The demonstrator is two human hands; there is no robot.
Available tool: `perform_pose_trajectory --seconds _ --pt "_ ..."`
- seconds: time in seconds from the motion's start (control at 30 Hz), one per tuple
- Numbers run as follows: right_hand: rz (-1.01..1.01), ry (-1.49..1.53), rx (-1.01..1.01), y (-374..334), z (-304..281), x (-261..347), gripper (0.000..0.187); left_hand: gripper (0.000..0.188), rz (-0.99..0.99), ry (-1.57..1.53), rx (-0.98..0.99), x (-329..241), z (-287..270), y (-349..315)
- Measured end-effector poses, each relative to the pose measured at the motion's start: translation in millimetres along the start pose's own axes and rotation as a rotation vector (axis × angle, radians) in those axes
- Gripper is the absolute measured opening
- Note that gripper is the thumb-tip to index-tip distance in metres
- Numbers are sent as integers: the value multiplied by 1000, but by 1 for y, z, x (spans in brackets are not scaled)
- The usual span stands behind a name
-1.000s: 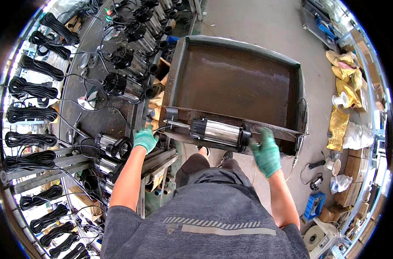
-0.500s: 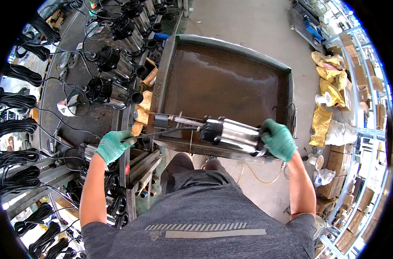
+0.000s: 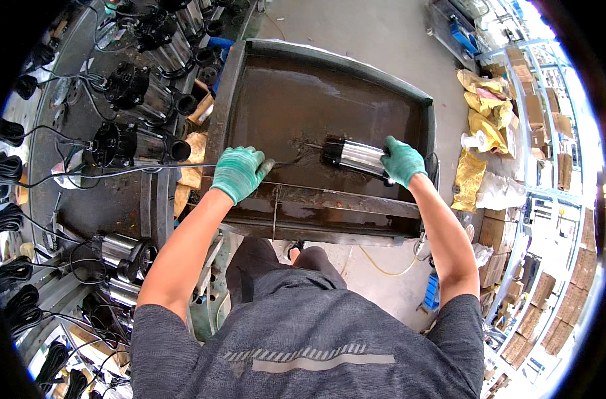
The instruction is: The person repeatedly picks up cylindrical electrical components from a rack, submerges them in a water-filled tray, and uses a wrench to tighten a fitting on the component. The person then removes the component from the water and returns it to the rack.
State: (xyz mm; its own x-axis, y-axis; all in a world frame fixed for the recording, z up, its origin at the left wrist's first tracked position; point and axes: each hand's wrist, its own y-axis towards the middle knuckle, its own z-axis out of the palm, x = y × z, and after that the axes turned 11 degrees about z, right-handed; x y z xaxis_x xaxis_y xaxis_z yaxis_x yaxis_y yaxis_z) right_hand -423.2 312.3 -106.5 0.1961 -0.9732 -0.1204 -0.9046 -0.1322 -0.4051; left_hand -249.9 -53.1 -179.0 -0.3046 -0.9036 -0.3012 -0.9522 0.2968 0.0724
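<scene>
A shiny steel pump motor (image 3: 361,157) with a black end lies tilted in the brown water of a metal tank (image 3: 329,55), partly under the surface. My right hand (image 3: 404,161), in a green glove, grips its right end. The motor's shaft points left, and the water ripples around it. My left hand (image 3: 240,174), gloved too, is closed round a black cable (image 3: 183,165) above the tank's near left part. That cable runs off to the left over the bench; beyond my hand it dips toward the water. My left fingertips are partly hidden.
Several similar pumps (image 3: 133,143) with black heads stand along the bench on the left, with coiled cables (image 3: 9,174) beside them. A metal crossbar (image 3: 343,199) spans the tank's near side. Yellow sacks (image 3: 468,179) and shelves of boxes (image 3: 515,292) are at the right.
The pump motor has gone from above the tank's near edge down into the water. My left hand has moved right with the cable; my right hand has moved away from me.
</scene>
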Motion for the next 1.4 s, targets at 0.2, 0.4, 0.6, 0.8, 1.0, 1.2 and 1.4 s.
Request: perform_pose_trajectory --seconds 0.2,0.4,0.6,0.8,1.0,1.2,1.4 --pt "1 65 -63 28 47 15 31 41 -212 -38 -70 2 22 8" --pt "-16 180 -131 51 84 33 29 42 -360 -15 54 -3 20 15" --pt "-23 213 -137 65 101 45 43 44 -474 -50 223 -4 17 23" --pt "-97 423 -246 36 92 35 43 44 -512 -34 263 -7 15 27" --pt "-103 673 -445 -24 108 -67 28 46 -527 1 282 -10 12 30" --pt "103 690 -449 -31 155 -154 19 49 -530 65 276 -14 14 32" --pt "561 543 -250 -10 151 -146 42 49 -513 114 273 -15 17 32"
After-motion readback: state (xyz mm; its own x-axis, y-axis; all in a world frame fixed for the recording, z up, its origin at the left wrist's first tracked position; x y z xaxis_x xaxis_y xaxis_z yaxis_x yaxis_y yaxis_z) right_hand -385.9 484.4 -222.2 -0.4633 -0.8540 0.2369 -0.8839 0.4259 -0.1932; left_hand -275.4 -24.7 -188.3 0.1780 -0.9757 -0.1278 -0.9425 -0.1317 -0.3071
